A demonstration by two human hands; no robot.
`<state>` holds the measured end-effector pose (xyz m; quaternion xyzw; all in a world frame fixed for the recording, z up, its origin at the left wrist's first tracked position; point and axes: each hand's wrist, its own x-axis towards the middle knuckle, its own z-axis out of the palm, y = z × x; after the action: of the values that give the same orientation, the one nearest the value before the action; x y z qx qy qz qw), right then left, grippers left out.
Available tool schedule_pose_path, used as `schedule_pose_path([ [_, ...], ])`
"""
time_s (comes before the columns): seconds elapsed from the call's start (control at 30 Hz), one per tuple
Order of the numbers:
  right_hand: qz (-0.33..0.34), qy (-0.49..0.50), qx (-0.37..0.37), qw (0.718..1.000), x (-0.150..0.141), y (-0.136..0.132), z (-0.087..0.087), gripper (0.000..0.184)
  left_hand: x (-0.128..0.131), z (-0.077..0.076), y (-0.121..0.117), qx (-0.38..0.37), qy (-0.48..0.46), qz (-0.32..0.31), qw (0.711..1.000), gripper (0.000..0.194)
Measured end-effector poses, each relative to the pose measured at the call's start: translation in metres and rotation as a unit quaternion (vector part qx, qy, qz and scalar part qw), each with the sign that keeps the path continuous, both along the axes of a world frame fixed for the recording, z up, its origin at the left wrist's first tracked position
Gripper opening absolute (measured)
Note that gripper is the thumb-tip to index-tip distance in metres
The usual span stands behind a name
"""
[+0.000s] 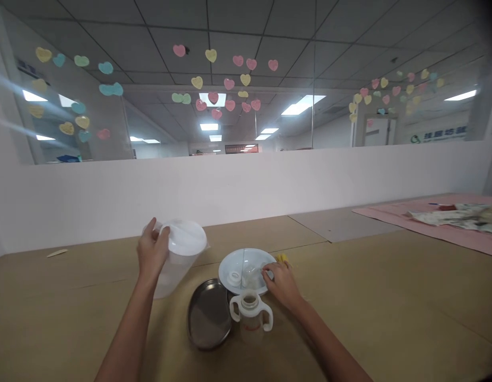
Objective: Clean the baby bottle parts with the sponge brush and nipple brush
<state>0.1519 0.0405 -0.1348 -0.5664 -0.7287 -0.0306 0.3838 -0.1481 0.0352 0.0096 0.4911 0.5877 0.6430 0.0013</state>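
Note:
My left hand [152, 253] is wrapped round a clear plastic pitcher with a white lid [181, 253], which stands on the brown table. My right hand [281, 281] rests at the right rim of a white bowl [230, 265], its fingers closed on a small clear part that I cannot name. A white ring [234, 277] and a clear piece lie in the bowl. In front of the bowl stands an open baby bottle with two white handles [251, 314]. An oval steel tray [208, 315] lies just left of the bottle.
A small yellow object [283, 258] lies behind my right hand. A pink cloth [448, 228] with patterned fabric on it covers the table's far right. A wooden stick [57, 253] lies at the far left. A white partition wall runs behind the table.

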Motion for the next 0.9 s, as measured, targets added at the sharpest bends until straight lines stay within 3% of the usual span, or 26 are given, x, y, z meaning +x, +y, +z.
schedule_pose_path([
  [0.13, -0.025, 0.0, 0.019, 1.0, 0.003, 0.002, 0.001, 0.023, 0.033, 0.002, -0.008, 0.006, 0.13, -0.027, 0.991, 0.058],
  [0.3, -0.049, 0.001, 0.044, 0.998, 0.004, 0.002, 0.003, 0.023, 0.056, -0.003, -0.012, 0.006, 0.211, -0.056, 0.976, 0.057],
  [0.9, -0.101, 0.024, -0.001, 0.995, 0.009, 0.004, 0.004, 0.022, 0.067, -0.005, -0.016, 0.09, 0.301, -0.1, 0.944, 0.055],
])
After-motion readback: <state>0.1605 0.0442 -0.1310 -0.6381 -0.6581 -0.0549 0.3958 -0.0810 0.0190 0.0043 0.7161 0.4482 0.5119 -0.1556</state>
